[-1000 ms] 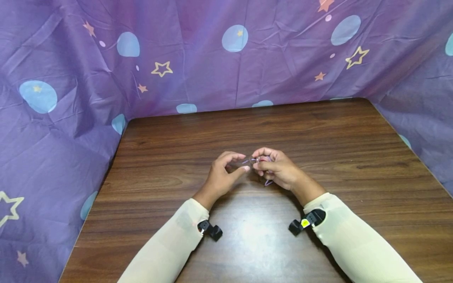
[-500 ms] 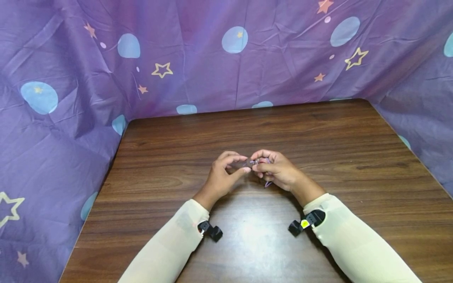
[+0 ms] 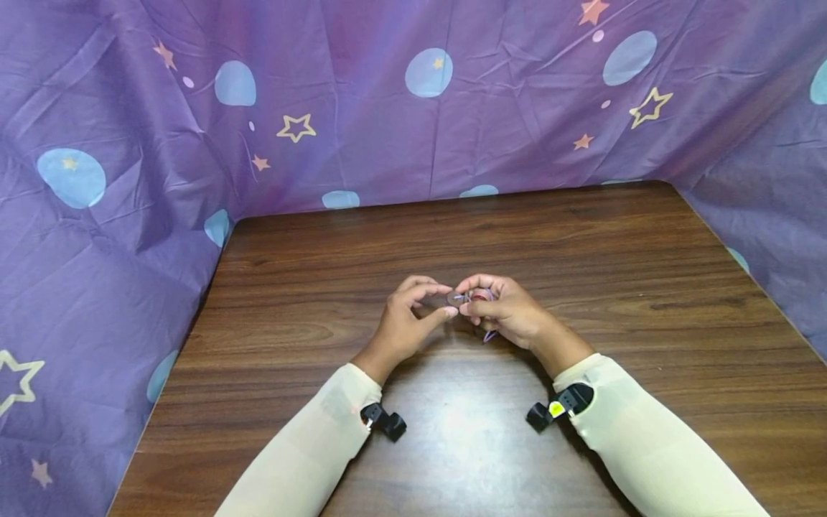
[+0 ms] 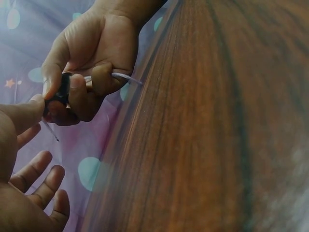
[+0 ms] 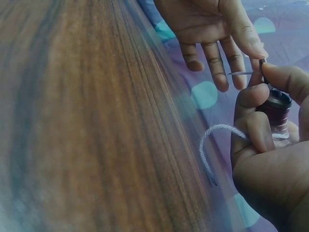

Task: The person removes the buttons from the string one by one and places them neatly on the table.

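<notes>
Over the middle of the table, my left hand (image 3: 410,319) pinches the edge of a small brown disc (image 3: 454,299) between thumb and forefinger, the other fingers spread. A thin purple-white cord (image 5: 205,154) passes through it, its thin end (image 5: 237,73) sticking out toward the left palm. My right hand (image 3: 510,312) has thumb and forefinger at the disc's other side. Its curled fingers also hold a short reddish cylinder with a dark round top (image 5: 277,100), partly hidden by them. The cord's other end hangs below the right hand in a bent tail.
The brown wood-grain table (image 3: 310,266) spreads around both hands. A purple curtain (image 3: 362,86) with stars and blue spots stands behind its back edge and at the sides. Black wrist cameras (image 3: 384,420) sit on both pale sleeves.
The left thumb and forefinger have come closer to the right fingertips and onto the disc. The disc now shows its flat face more plainly between the hands.
</notes>
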Demonstrator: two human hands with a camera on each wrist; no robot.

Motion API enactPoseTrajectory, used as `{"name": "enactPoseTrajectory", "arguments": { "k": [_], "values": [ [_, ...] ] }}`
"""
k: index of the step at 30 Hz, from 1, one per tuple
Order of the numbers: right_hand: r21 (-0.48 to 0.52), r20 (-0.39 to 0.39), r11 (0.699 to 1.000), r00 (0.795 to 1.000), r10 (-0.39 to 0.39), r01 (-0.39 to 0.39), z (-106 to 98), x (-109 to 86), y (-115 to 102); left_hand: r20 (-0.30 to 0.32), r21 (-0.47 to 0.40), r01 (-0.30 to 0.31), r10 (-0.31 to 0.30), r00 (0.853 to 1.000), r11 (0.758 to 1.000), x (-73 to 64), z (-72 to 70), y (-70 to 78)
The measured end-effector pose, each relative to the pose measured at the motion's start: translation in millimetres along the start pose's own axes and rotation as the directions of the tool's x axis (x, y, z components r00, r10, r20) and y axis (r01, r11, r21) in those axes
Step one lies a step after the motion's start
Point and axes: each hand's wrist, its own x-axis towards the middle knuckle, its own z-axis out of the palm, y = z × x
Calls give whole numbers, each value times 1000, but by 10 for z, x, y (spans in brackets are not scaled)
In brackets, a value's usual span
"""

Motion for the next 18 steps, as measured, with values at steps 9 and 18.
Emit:
{"name": "enactPoseTrajectory", "arguments": {
  "k": [9, 18],
  "values": [
    [-11, 0, 1000, 1000, -13, 13, -12, 7, 10, 5, -1, -1, 1, 1000, 1000, 3, 8, -13],
    [-12, 2, 1000, 1000, -16, 16, -4, 5, 6, 2, -9, -17, 17, 1000, 1000, 2, 14, -32]
  ]
}}
